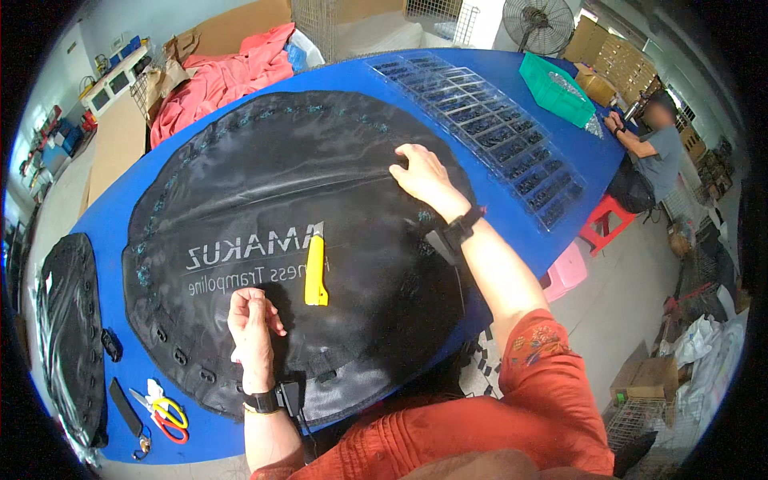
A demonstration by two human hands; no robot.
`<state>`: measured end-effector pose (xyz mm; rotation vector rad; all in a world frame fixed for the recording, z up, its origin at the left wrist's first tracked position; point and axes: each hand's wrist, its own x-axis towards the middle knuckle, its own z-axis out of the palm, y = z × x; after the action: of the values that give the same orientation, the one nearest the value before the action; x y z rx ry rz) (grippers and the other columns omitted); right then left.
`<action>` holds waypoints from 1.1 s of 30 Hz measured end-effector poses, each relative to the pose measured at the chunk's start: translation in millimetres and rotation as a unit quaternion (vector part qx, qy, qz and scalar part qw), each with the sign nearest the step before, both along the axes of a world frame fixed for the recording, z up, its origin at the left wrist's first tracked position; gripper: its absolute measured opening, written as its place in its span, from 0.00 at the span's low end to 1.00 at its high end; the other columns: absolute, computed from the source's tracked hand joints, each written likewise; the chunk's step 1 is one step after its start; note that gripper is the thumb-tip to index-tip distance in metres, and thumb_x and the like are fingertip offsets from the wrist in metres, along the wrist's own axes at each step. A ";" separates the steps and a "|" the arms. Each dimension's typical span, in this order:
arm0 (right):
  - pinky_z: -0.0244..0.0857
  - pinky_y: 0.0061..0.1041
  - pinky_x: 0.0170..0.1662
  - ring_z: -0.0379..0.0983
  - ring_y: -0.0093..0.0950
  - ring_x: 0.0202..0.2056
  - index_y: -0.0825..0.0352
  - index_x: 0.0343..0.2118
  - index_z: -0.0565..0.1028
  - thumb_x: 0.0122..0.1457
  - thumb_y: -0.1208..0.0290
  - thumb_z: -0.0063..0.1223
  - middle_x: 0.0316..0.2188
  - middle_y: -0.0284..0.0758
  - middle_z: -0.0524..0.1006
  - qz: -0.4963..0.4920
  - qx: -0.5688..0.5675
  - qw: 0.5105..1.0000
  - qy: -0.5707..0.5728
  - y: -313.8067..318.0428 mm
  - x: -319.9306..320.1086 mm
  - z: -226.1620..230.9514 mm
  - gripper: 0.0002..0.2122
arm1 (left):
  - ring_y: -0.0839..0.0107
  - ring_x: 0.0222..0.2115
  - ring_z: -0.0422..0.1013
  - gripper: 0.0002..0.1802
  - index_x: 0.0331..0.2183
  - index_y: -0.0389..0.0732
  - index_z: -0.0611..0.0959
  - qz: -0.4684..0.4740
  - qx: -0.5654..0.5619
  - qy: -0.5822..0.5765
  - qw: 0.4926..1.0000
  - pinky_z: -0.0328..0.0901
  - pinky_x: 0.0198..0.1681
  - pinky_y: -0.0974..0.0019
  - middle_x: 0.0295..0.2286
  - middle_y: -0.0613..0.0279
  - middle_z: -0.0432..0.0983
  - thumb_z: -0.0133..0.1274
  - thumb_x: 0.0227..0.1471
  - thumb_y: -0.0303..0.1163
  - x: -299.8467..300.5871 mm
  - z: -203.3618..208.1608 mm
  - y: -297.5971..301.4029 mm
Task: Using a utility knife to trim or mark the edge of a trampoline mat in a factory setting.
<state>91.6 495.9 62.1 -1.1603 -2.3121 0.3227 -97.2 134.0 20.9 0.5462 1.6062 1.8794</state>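
Observation:
A large round black fabric mat [264, 184] with white lettering and a stitched rim lies spread over the blue table [560, 152]. A yellow utility knife [316, 272] rests on the mat between my hands. My left hand [252, 320] hovers on the mat near its front edge, fingers curled in a loose pinch; whether it holds a thread is too small to tell. My right hand [424, 176] presses flat on the mat's far right part, fingers spread, holding nothing.
A second black mat [68, 336] lies at the table's left end, with scissors [164, 416] and a black strap [128, 408] near it. Clear plastic trays [496, 128] and a green bin [556, 88] sit at the far right, where another person sits. Red cloth [224, 80] lies behind.

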 end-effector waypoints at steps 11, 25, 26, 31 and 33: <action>0.68 0.45 0.62 0.73 0.46 0.60 0.64 0.58 0.78 0.65 0.64 0.60 0.57 0.45 0.78 -0.074 -0.078 0.978 -0.178 46.6 -0.9 -26.5 0.19 | 0.79 0.14 0.67 0.08 0.39 0.41 0.76 0.004 -0.005 0.008 1.000 0.66 0.15 0.74 0.23 0.65 0.74 0.50 0.71 0.34 -4.8 -8.5 -2.2; 0.75 0.42 0.54 0.82 0.47 0.48 0.67 0.38 0.86 0.51 0.61 0.70 0.44 0.51 0.84 -0.043 -0.180 0.978 -0.096 75.4 52.1 -29.1 0.16 | 0.79 0.14 0.68 0.08 0.38 0.41 0.76 -0.004 0.002 0.006 1.000 0.66 0.15 0.74 0.23 0.65 0.74 0.51 0.71 0.34 -8.0 -13.7 -2.1; 0.75 0.42 0.54 0.82 0.47 0.48 0.67 0.38 0.86 0.51 0.61 0.70 0.44 0.51 0.84 -0.047 -0.179 0.978 -0.096 76.3 56.8 -31.8 0.16 | 0.79 0.14 0.67 0.08 0.38 0.41 0.76 -0.006 0.002 0.005 1.000 0.66 0.15 0.74 0.23 0.65 0.74 0.51 0.71 0.34 -8.1 -14.7 -1.0; 0.72 0.39 0.58 0.78 0.43 0.55 0.64 0.44 0.85 0.50 0.63 0.70 0.48 0.48 0.82 -0.128 -0.094 0.983 -0.095 47.5 59.3 -21.9 0.18 | 0.79 0.14 0.67 0.09 0.37 0.41 0.77 -0.002 -0.001 0.008 1.000 0.66 0.14 0.74 0.22 0.65 0.74 0.52 0.71 0.35 -8.1 -13.6 -1.8; 0.71 0.39 0.59 0.77 0.44 0.55 0.64 0.44 0.84 0.51 0.64 0.70 0.49 0.48 0.81 -0.098 -0.113 0.984 -0.098 51.1 66.3 -24.6 0.18 | 0.79 0.14 0.67 0.09 0.37 0.42 0.77 0.000 0.000 0.011 1.000 0.65 0.14 0.74 0.22 0.65 0.74 0.52 0.71 0.36 -8.7 -12.8 -4.6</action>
<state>158.0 547.0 37.4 -1.5822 -2.3468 0.4223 -105.9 129.5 8.1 0.5688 1.6192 1.8792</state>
